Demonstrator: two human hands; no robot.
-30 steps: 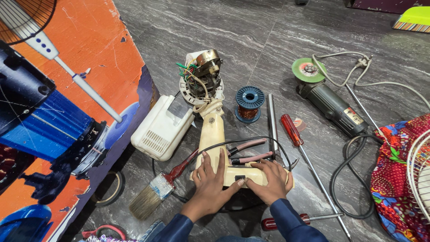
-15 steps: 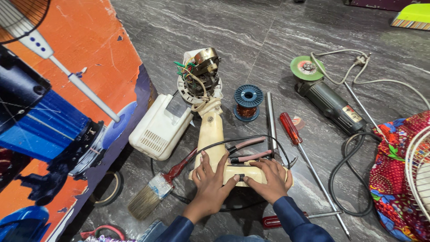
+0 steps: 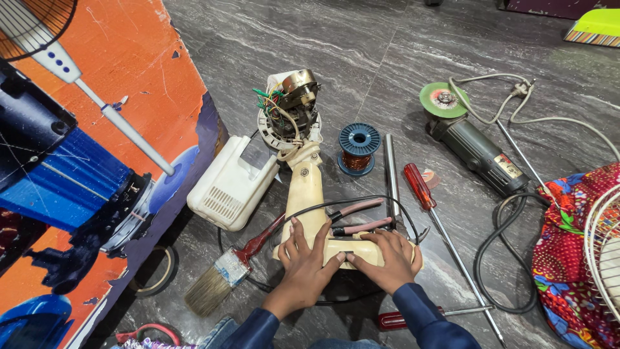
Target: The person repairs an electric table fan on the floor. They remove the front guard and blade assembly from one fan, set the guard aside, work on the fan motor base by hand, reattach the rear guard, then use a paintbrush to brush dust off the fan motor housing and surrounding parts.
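Note:
A cream fan body (image 3: 305, 194) lies on the dark stone floor, its bare motor (image 3: 292, 103) with coloured wires at the far end. My left hand (image 3: 306, 257) presses flat on the cream base (image 3: 354, 251), fingers spread. My right hand (image 3: 386, 257) rests on the same base just to the right, fingers curled over its top. Pink-handled pliers (image 3: 356, 217) lie just beyond my fingers, with a black cable (image 3: 352, 201) looping over them.
A cream motor cover (image 3: 229, 184) and a paintbrush (image 3: 223, 274) lie to the left, beside an orange and blue printed board (image 3: 90, 161). A copper wire spool (image 3: 357, 150), metal rod (image 3: 390, 174), red screwdriver (image 3: 423, 190), angle grinder (image 3: 475, 145) and patterned cloth (image 3: 571, 252) lie to the right.
Both hands stay on the fan base. My left-hand fingers have shifted slightly on it; the view has moved a little.

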